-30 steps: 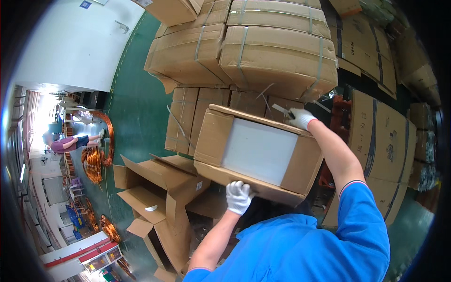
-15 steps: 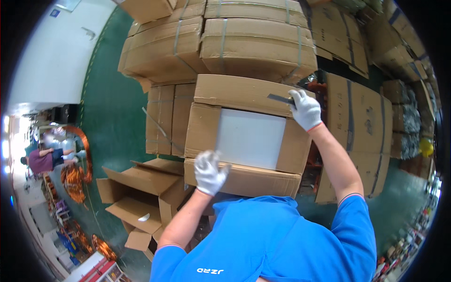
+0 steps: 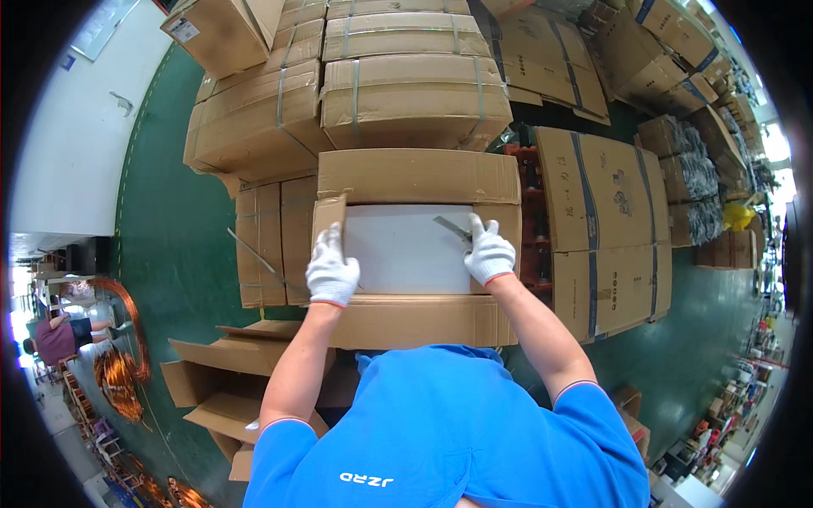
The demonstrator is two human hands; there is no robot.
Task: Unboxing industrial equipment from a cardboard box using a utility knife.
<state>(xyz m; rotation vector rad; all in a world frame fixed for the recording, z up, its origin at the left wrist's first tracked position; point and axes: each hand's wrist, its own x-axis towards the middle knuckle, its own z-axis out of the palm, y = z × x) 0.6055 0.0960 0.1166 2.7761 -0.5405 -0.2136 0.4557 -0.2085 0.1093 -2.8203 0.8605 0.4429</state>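
An open cardboard box (image 3: 415,178) lies in front of me, flaps folded out, with a white foam sheet (image 3: 406,250) showing inside. My left hand (image 3: 331,271), in a white glove, rests on the box's left side and holds up the short left flap (image 3: 328,216). My right hand (image 3: 489,254), also gloved, sits on the right part of the white sheet and grips a grey blade-like tool (image 3: 453,227) that points left. My blue shirt fills the lower middle of the view.
Strapped cardboard bundles (image 3: 406,93) are stacked behind the box, with more cartons (image 3: 601,229) to the right. Empty opened boxes (image 3: 220,381) lie on the green floor (image 3: 161,245) at the lower left. Another person (image 3: 55,339) works near copper wire coils (image 3: 118,372) far left.
The box has come from tilted to lying square in front of me. My left hand shifted from the near edge to the left flap; my right hand came down onto the white sheet.
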